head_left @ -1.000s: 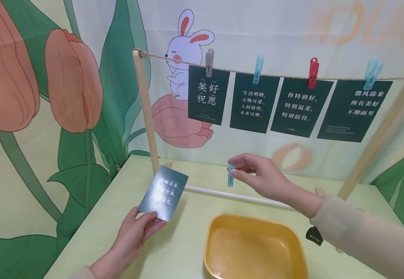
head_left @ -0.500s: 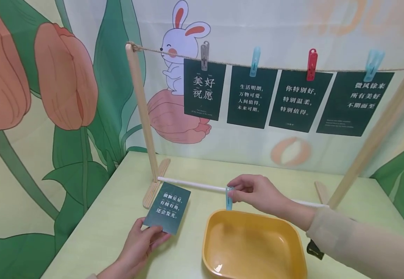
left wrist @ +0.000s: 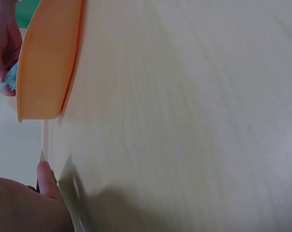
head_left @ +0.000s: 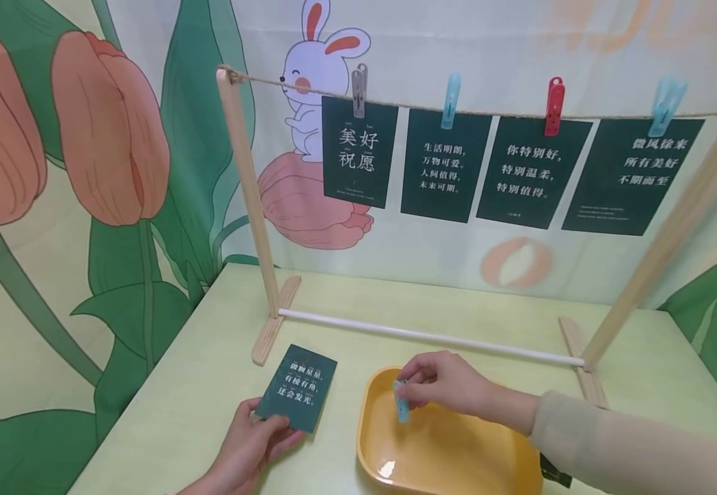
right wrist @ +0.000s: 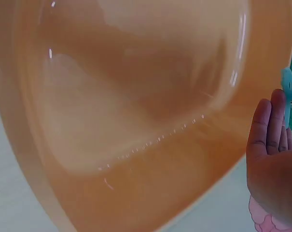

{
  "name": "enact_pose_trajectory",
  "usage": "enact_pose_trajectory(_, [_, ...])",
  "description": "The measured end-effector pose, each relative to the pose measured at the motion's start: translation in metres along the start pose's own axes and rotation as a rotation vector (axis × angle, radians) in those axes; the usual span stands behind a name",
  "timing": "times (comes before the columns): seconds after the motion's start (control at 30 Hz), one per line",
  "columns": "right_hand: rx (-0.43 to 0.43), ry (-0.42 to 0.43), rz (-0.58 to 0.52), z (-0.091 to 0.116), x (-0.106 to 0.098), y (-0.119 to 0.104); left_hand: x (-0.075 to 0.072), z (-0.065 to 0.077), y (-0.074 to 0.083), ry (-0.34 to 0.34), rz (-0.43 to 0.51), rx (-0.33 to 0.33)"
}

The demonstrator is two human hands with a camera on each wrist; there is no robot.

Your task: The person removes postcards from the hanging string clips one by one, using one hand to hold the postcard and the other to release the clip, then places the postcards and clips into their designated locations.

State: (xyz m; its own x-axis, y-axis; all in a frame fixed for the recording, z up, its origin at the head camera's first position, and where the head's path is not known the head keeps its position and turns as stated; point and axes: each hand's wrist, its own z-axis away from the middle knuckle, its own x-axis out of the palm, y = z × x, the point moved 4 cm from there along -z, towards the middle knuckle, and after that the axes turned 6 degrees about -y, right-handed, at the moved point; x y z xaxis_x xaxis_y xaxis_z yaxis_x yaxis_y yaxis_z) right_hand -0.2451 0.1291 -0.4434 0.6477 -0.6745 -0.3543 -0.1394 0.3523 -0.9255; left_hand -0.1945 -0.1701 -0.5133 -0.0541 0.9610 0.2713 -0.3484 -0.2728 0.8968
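Note:
My left hand point(head_left: 251, 440) pinches the lower edge of a dark green card point(head_left: 299, 388) with white Chinese writing, thumb on its face, low over the table. In the head view my right hand point(head_left: 447, 381) holds a light blue clothespin point(head_left: 401, 401) between thumb and fingers, above the far left part of a yellow plastic basin point(head_left: 451, 447). The same clothespin point(right wrist: 289, 89) shows at the right edge of the right wrist view. From the left wrist view the basin point(left wrist: 49, 58) is seen from its side.
Behind the basin stands a wooden frame point(head_left: 249, 199) with a white crossbar point(head_left: 426, 335). Its twine point(head_left: 506, 110) bears several green cards hung by grey, blue and red clothespins. A dark clip point(head_left: 555, 471) lies right of the basin, partly behind the sleeve.
My right hand has come down with the clothespin, from in front of the frame to above the basin. My left hand and its card have lowered. The view has tilted downward slightly.

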Motion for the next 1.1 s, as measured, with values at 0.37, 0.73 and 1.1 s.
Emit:
enact_pose_trajectory(0.37, [0.091, 0.008, -0.123, -0.005, 0.023, 0.016, -0.005, 0.008, -0.006, 0.031, -0.095, -0.090])
enact_pose_trajectory(0.73, [0.111, 0.052, -0.100, -0.008, 0.028, 0.030, -0.016, 0.010, -0.005, -0.026, -0.294, -0.190])
enact_pose_trajectory(1.1, [0.149, -0.002, -0.142, -0.011, 0.033, 0.035, -0.029, 0.010, -0.002, -0.032, -0.449, -0.159])
